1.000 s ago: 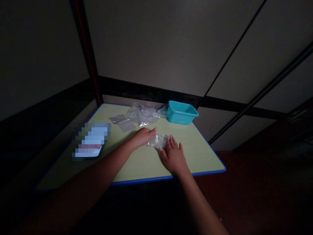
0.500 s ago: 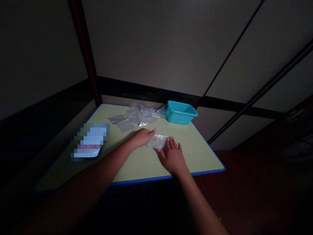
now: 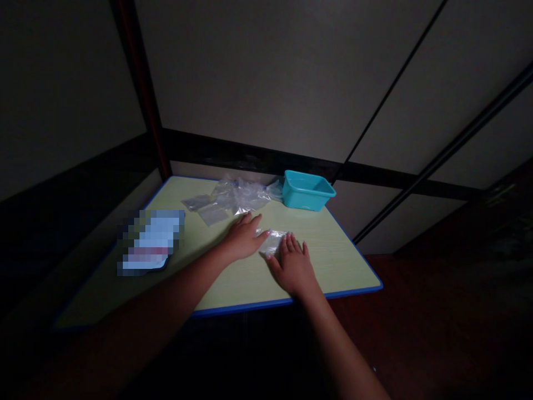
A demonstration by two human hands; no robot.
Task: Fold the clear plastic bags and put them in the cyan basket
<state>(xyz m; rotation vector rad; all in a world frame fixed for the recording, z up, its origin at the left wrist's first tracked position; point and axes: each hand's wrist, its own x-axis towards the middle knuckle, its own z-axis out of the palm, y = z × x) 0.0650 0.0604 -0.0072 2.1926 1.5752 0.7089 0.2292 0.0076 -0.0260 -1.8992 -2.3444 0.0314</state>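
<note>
Bag [image 3: 272, 242]: laid flat on the tabletop [image 3: 345, 261], clear and shiny, caught right between the two hands, with light glinting off its creases; its contents, if any, cannot be made out.
Left hand [image 3: 244, 236]: opened wide, fingers fanned toward the far side, the thumb brought to the bag's left end; whether it is pinched there cannot be told.
Right hand [image 3: 296, 268]: held palm down and open, fingers slightly spread, the bag's right end covered by the fingertips, the thumb set at its near edge.
Loose bags [image 3: 250, 195]: heaped in a crumpled, gleaming pile beyond the left hand, well toward the far edge.
Flat bags [image 3: 212, 214]: spread out at the left of that pile, greyish and partly see-through, lying close together.
Bin [image 3: 306, 191]: stood upright in turquoise at the far right corner, its mouth turned up, the pile's right end reached almost to its side.
Device [image 3: 154, 239]: laid at the left side, well apart from the hands, its bright face masked by pixel blocks, a dark rim shown at the near end.
Tabletop edge: trimmed in blue, pale wood-look surface framed by it.
Wall [image 3: 258, 111]: backed up behind everything, dimly lit, crossed by a dark band.
</note>
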